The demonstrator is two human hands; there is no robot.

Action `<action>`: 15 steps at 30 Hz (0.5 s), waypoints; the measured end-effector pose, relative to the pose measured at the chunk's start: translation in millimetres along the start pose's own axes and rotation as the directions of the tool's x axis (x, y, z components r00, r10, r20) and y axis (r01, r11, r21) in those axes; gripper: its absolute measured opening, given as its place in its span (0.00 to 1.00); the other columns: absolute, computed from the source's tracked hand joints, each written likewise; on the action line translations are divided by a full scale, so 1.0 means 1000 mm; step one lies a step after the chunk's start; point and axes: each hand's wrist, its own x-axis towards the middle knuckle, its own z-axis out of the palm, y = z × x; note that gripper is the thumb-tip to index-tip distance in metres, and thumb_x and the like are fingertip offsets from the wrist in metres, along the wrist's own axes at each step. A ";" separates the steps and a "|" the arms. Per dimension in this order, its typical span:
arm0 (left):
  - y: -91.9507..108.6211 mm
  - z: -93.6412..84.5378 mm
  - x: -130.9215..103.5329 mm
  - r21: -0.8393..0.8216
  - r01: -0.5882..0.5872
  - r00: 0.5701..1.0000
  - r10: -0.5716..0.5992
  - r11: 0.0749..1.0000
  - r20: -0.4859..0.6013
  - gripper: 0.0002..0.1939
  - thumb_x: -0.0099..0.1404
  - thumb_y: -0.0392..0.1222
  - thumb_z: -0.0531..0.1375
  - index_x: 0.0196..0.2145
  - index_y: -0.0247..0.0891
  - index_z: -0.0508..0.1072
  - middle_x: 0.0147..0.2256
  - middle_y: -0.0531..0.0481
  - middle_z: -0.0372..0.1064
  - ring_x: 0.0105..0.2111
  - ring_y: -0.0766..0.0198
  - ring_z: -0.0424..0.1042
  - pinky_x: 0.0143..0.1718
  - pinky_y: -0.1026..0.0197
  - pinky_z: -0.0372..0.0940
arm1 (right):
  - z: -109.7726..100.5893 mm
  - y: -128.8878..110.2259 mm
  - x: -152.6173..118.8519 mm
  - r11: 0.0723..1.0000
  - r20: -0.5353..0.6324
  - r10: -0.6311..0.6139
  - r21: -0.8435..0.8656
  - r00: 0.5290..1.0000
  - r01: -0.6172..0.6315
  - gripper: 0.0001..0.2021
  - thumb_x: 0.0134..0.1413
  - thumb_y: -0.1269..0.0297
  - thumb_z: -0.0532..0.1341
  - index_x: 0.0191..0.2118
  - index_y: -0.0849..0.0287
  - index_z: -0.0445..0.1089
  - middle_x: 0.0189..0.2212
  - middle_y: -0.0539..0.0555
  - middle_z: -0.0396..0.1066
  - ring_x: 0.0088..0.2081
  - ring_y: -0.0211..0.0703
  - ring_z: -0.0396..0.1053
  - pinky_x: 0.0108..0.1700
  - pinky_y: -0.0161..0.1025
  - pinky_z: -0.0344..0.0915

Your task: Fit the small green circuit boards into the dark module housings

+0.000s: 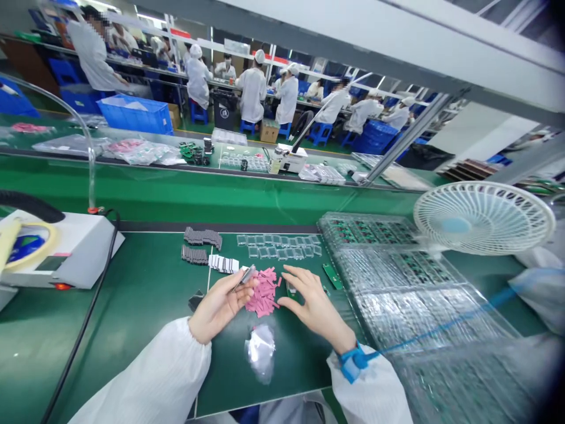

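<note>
Palm up, my left hand [224, 300] holds a small flat grey piece [247, 275] between thumb and fingers; its exact kind is too small to make out. A heap of pink strips [265, 292] lies just right of it on the green mat. My right hand [311, 294] hovers at the heap's right side, thumb and fingers apart with nothing between them. Partly behind its fingers is a small green board [290, 289]. A second circuit board [332, 276] lies beyond that hand. Nearer me is a clear plastic bag [261, 352].
Dark grey strips [202, 237], white pieces [223, 264] and clear plastic squares [279, 246] lie in rows behind the heap. Clear trays of boards [388, 282] fill the right side, beside a white fan [484, 218]. A white machine [57, 250] stands left. Co-workers sit across the room.
</note>
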 end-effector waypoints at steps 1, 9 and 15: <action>-0.002 0.000 -0.001 0.018 -0.006 1.000 0.006 1.000 0.025 0.10 0.70 0.35 0.58 0.43 0.28 0.79 0.33 0.40 0.79 0.27 0.66 0.77 0.32 0.68 0.74 | 0.001 -0.007 0.003 0.997 -0.047 -0.013 0.082 0.999 0.017 0.18 0.60 0.60 0.65 0.54 0.54 0.69 0.57 0.60 0.69 0.58 0.55 0.66 0.58 0.54 0.62; -0.008 0.004 -0.003 0.107 -0.032 0.988 0.014 0.994 0.157 0.06 0.64 0.35 0.65 0.38 0.29 0.80 0.31 0.45 0.77 0.27 0.68 0.74 0.32 0.69 0.72 | 0.014 -0.048 0.017 0.882 -0.219 -0.008 0.458 0.976 0.110 0.11 0.63 0.69 0.60 0.50 0.55 0.71 0.48 0.56 0.72 0.50 0.48 0.69 0.54 0.48 0.65; -0.008 0.001 -0.003 0.115 -0.007 0.982 -0.015 0.993 0.188 0.08 0.62 0.36 0.66 0.39 0.30 0.80 0.29 0.48 0.75 0.26 0.69 0.72 0.33 0.69 0.70 | 0.008 -0.058 0.013 0.857 -0.240 -0.027 0.494 0.970 0.146 0.11 0.62 0.69 0.60 0.50 0.54 0.72 0.46 0.56 0.73 0.50 0.48 0.69 0.54 0.49 0.66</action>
